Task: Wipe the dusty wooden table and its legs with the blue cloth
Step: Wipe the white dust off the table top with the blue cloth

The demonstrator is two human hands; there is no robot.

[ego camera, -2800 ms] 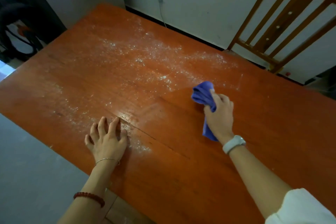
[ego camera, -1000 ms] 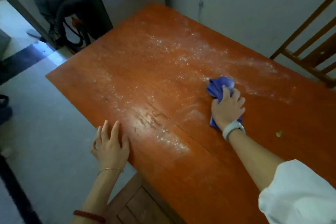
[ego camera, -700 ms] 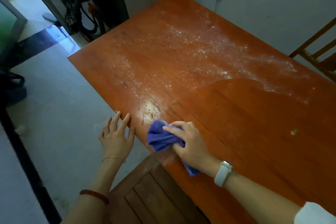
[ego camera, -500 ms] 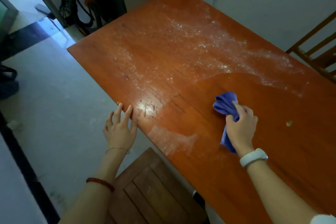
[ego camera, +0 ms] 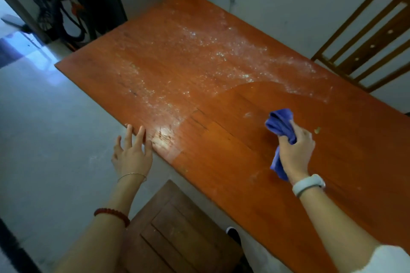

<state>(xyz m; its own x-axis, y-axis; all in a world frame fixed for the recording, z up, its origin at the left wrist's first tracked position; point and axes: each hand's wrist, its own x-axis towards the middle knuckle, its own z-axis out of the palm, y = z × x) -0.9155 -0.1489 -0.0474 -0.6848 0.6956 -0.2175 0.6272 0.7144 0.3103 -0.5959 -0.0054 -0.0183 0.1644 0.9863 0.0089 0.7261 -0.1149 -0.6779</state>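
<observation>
The orange-brown wooden table (ego camera: 233,162) fills the middle and right of the head view. White dust (ego camera: 199,62) covers its far and left parts, while the near right part is dark and clean. My right hand (ego camera: 296,153) grips the bunched blue cloth (ego camera: 280,124) and holds it against the tabletop on the clean patch. My left hand (ego camera: 132,153) rests with straight fingers on the table's near left edge. The table legs are out of sight.
A brown wooden stool (ego camera: 177,235) stands on the grey floor below the table's near edge, between my arms. A wooden chair (ego camera: 372,35) leans at the far right by the white wall. Dark gear (ego camera: 66,6) sits in the doorway at the far left. A small crumb (ego camera: 317,130) lies right of the cloth.
My right hand swept the cloth from mid-table down to the near edge beside my left hand, then back out to the right. The near dust patch is gone. My left hand stayed at the edge.
</observation>
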